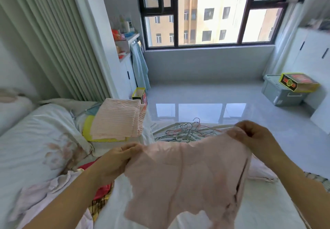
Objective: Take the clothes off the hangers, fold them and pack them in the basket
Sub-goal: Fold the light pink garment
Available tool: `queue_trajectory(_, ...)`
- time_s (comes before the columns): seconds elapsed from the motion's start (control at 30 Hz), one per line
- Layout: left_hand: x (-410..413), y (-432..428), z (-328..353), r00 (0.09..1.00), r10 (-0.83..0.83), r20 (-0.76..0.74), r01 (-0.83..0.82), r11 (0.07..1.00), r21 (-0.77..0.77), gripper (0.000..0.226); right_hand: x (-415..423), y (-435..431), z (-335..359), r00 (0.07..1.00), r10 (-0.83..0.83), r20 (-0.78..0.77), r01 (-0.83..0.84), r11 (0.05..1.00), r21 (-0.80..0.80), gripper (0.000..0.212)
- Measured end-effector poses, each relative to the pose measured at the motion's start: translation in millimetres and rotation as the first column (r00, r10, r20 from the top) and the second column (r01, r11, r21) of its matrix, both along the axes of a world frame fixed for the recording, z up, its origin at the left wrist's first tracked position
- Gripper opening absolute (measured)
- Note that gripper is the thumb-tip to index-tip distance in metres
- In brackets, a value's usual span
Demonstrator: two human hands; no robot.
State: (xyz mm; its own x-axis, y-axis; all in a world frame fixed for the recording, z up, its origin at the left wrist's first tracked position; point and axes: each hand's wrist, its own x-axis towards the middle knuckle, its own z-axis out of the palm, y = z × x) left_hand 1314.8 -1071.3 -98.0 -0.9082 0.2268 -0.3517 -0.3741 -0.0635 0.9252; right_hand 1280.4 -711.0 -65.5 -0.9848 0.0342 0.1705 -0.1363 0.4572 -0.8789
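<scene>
I hold a thin pale pink garment (185, 177) spread out in the air above the white bed (259, 209). My left hand (116, 159) pinches its upper left edge. My right hand (257, 134) pinches its upper right corner, a bit higher and farther away. The cloth hangs down between them. Just beyond it a tangle of empty wire hangers (187, 130) lies at the bed's far edge. A folded stack of pink striped clothes (117, 120) rests on a yellow piece at the left. No basket is recognisable.
A floral duvet (35, 139) and loose red and plaid clothes (101, 193) lie at my left. Past the bed is shiny grey floor (196, 95), a grey storage box (280, 91) with a yellow carton on it at right, and a window wall.
</scene>
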Motion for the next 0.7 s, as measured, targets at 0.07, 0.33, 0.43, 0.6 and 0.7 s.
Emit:
queue_trajectory(0.07,11.2,0.0,-16.0,0.984,-0.071,0.162,0.092,0.987,-0.129,0.061,-2.6,-7.4,21.7,0.995,0.027,-0.094,-0.021,0.998,0.065,0.011)
queue_trajectory(0.33,9.7,23.4,-2.5,0.977,-0.214,-0.001,0.214,0.977,-0.022,0.044,-21.9,-9.2,52.5,0.989,0.034,-0.145,-0.023,0.997,0.075,0.023)
queue_trajectory(0.43,3.7,27.2,20.8,0.981,-0.068,-0.18,0.081,0.994,0.067,0.042,-27.2,8.2,55.2,1.0,0.018,0.008,-0.017,0.996,-0.089,0.028)
queue_trajectory(0.6,3.5,36.1,67.6,0.95,-0.085,-0.301,0.046,0.99,-0.135,0.041,-25.6,18.2,61.9,0.997,0.052,0.058,-0.05,0.998,-0.038,0.045)
queue_trajectory(0.7,-0.6,37.5,91.5,0.914,-0.095,-0.393,-0.068,0.922,-0.381,0.026,-23.6,22.3,81.3,0.97,0.225,0.095,-0.224,0.974,-0.021,0.04)
